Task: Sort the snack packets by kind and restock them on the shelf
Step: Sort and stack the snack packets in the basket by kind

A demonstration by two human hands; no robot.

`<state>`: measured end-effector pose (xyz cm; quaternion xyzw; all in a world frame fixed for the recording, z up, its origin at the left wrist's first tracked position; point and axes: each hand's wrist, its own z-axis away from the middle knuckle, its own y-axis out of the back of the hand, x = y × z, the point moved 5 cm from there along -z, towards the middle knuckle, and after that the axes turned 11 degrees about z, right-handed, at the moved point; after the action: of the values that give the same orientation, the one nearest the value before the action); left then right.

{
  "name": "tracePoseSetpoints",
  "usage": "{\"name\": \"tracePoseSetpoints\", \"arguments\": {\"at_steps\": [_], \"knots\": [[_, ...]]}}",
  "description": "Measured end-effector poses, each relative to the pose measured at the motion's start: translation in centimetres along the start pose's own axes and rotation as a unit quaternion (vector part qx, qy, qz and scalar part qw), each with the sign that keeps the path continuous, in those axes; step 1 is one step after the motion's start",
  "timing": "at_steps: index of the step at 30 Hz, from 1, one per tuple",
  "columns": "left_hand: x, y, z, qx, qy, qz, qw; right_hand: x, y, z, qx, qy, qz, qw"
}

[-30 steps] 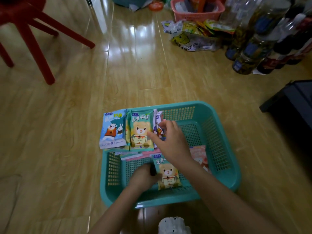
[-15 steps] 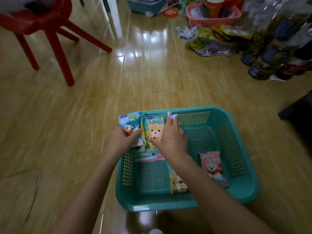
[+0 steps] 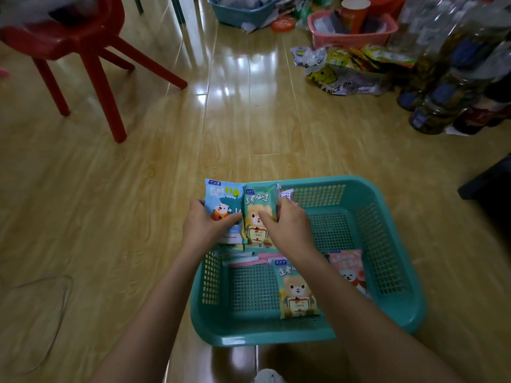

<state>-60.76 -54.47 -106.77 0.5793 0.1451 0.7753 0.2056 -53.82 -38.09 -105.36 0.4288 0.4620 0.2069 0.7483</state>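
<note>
A teal plastic basket (image 3: pixel 387 205) sits on the wooden floor. At its far left corner stands a row of snack packets. My left hand (image 3: pixel 204 228) grips the blue bear packet (image 3: pixel 221 197) at the row's left end. My right hand (image 3: pixel 287 230) grips the green bear packet (image 3: pixel 260 205) beside it, with a white-purple packet (image 3: pixel 286 194) just behind. Flat on the basket floor lie another green bear packet (image 3: pixel 297 293), a pink bear packet (image 3: pixel 349 269), and pink and teal packets (image 3: pixel 246 259) under the row.
A red plastic chair (image 3: pixel 83 51) stands far left. Far ahead are a teal basket (image 3: pixel 237 12) and a pink basket (image 3: pixel 351 37) with a red cup. Loose snack bags (image 3: pixel 340 70) and bottles (image 3: pixel 442 87) crowd the right. A dark object (image 3: pixel 489 183) lies at the right edge.
My left hand left the green packet on the basket floor and moved up to the blue packet. My right hand stayed on the upright row. The view shifted, showing more of the floor ahead.
</note>
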Motion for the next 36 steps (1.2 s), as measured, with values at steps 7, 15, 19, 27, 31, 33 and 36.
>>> {"name": "tracePoseSetpoints", "arguments": {"at_steps": [7, 15, 19, 27, 31, 33, 36], "knots": [[-0.6, 0.4, -0.7, -0.039, 0.023, 0.138, 0.989, 0.9, 2.5, 0.1, 0.013, 0.01, -0.145, 0.989], [2.1, 2.2, 4.0, -0.087, -0.037, 0.234, 0.968, 5.1, 7.5, 3.0, -0.063, 0.022, -0.297, 0.953], [1.0, 2.6, 8.5, -0.106, -0.037, 0.253, 0.961, 8.9, 5.8, 6.3, -0.202, 0.0, -0.284, 0.937], [-5.0, 1.6, 12.0, -0.144, 0.064, 0.26, 0.953, 13.8, -1.1, 7.8, -0.231, -0.047, -0.217, 0.947], [-6.6, 1.4, 11.8, -0.16, 0.085, 0.242, 0.953, 14.0, -2.0, 6.7, -0.246, -0.044, -0.168, 0.954], [-7.1, 1.3, 11.3, -0.166, 0.087, 0.227, 0.956, 14.0, -2.3, 6.4, -0.26, -0.046, -0.122, 0.957], [-7.1, 0.6, 10.9, -0.197, 0.095, 0.192, 0.957, 13.3, -2.8, 6.2, -0.273, -0.051, -0.079, 0.957]]}}
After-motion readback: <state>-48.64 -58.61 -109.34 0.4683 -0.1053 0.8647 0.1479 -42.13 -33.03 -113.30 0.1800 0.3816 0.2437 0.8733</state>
